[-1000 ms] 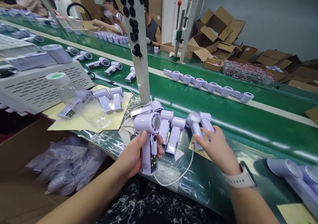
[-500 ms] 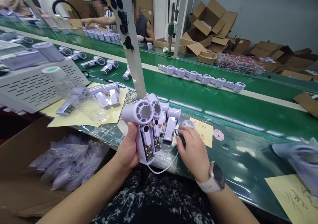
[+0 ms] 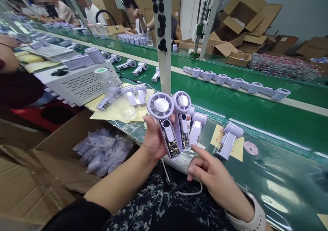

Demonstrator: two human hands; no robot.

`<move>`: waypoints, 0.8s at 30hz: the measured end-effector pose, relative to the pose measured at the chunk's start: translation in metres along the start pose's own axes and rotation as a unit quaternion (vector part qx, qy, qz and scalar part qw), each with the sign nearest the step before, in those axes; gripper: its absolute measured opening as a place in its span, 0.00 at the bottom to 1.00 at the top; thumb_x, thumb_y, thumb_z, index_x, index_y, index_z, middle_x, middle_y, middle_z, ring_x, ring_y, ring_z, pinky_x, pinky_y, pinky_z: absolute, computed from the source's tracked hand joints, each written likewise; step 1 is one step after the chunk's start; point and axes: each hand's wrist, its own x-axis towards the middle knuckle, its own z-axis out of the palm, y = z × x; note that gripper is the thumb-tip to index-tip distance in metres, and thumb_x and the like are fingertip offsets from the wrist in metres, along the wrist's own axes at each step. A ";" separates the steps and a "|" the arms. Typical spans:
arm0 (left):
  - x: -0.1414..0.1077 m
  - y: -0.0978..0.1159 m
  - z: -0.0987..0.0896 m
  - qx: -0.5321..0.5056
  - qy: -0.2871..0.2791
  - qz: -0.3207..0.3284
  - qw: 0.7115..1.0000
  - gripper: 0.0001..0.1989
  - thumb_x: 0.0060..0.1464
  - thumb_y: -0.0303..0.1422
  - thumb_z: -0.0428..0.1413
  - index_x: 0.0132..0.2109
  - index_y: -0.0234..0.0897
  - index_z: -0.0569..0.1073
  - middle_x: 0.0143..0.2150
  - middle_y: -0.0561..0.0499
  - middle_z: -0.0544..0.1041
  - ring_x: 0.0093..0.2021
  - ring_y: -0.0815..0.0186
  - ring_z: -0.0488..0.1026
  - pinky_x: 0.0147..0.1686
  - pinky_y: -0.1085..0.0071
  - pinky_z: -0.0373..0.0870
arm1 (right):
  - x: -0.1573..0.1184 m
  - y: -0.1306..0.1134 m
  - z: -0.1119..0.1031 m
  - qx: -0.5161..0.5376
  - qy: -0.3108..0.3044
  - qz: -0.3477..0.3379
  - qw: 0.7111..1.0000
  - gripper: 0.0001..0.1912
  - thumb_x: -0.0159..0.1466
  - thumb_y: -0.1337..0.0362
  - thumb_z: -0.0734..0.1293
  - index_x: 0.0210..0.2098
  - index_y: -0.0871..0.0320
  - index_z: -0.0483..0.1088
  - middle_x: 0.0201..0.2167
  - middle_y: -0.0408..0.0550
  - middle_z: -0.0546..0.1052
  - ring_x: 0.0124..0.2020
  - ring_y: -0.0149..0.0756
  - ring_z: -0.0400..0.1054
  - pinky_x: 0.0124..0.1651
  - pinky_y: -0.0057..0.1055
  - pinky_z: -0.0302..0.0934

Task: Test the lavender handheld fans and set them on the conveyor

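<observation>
My left hand point(image 3: 155, 139) is closed round two lilac handheld fans, held side by side with their round heads up. The nearer fan point(image 3: 169, 139) and the second fan point(image 3: 183, 132) have open handles showing circuit boards. My right hand point(image 3: 208, 171) is just right of their lower ends, its index finger stretched towards the second fan's base; whether it touches, I cannot tell. Its other fingers are curled, and a white cable point(image 3: 191, 193) loops up into them. Another lilac fan point(image 3: 229, 140) lies on yellow paper point(image 3: 238, 149) to the right.
Behind the held fans lie more fans point(image 3: 197, 125). A post point(image 3: 165, 63) rises from the bench. A plastic bottle point(image 3: 120, 99) lies left, above a carton point(image 3: 61, 132) of bagged parts. Fans point(image 3: 237, 83) line the green conveyor point(image 3: 230, 103). Co-workers sit across it.
My left hand has turned the two fans so their round faces point towards me. My right hand has left a fan on the yellow paper and come nearer. The view has swung left.
</observation>
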 end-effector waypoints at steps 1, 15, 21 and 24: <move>0.001 -0.001 0.002 -0.010 0.007 0.003 1.000 0.35 0.37 0.68 0.65 0.32 0.39 0.73 0.41 0.44 0.82 0.57 0.43 0.77 0.50 0.52 0.79 | -0.001 -0.002 0.002 0.062 -0.002 0.009 0.998 0.28 0.63 0.60 0.69 0.62 0.57 0.69 0.29 0.41 0.79 0.31 0.35 0.76 0.40 0.33 0.71; 0.004 -0.007 0.008 -0.007 0.077 0.048 0.996 0.35 0.38 0.68 0.64 0.26 0.37 0.73 0.45 0.44 0.82 0.52 0.47 0.79 0.46 0.57 0.80 | 0.012 -0.010 0.038 0.070 0.041 -0.068 0.994 0.11 0.63 0.60 0.69 0.26 0.57 0.71 0.20 0.42 0.73 0.24 0.31 0.67 0.30 0.27 0.60; 0.005 -0.013 0.008 0.019 0.073 0.102 0.992 0.35 0.38 0.68 0.63 0.27 0.37 0.75 0.43 0.43 0.82 0.50 0.48 0.79 0.48 0.56 0.79 | 0.008 0.008 0.057 0.204 0.028 -0.050 0.977 0.21 0.75 0.46 0.58 0.31 0.53 0.61 0.15 0.33 0.60 0.16 0.30 0.57 0.23 0.27 0.57; 0.005 -0.013 0.009 -0.009 0.054 0.085 0.995 0.35 0.38 0.68 0.63 0.26 0.37 0.74 0.42 0.44 0.83 0.48 0.52 0.80 0.48 0.59 0.78 | 0.008 0.001 0.047 0.060 0.022 -0.127 0.990 0.18 0.76 0.52 0.59 0.34 0.55 0.68 0.26 0.43 0.72 0.30 0.34 0.68 0.37 0.30 0.62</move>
